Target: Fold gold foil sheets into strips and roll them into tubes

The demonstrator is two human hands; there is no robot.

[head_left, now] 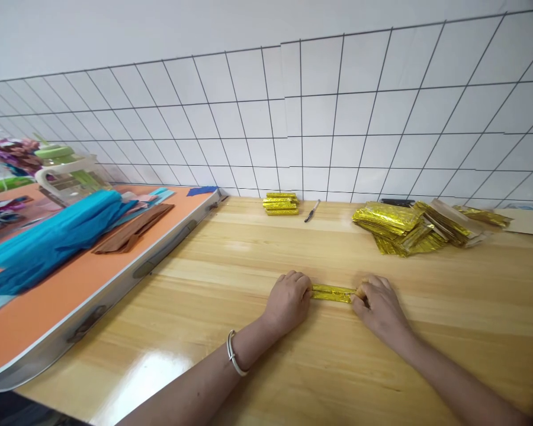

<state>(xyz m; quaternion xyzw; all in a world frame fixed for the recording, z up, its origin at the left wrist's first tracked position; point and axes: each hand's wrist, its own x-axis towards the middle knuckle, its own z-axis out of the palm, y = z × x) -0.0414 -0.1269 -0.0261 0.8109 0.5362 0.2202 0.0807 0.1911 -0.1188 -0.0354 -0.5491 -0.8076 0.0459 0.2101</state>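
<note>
A narrow strip of shiny gold foil (333, 293) lies stretched between my two hands, low over the wooden table (195, 331). My left hand (289, 300) is closed around the strip's left end, its fingers curled over it; a pale bangle circles the wrist. At the right end, my right hand (379, 305) pinches the foil between thumb and fingers. A lengthwise crease or gap shows along the middle of the strip. The ends inside both hands are hidden.
Small gold bundles (281, 205) and a pen (312, 211) lie near the tiled wall. A heap of gold foil packets (395, 225) sits at back right. On the left, an orange surface (71, 302) holds blue fabric (62, 231), brown fabric (135, 229) and a green-lidded jug (68, 171).
</note>
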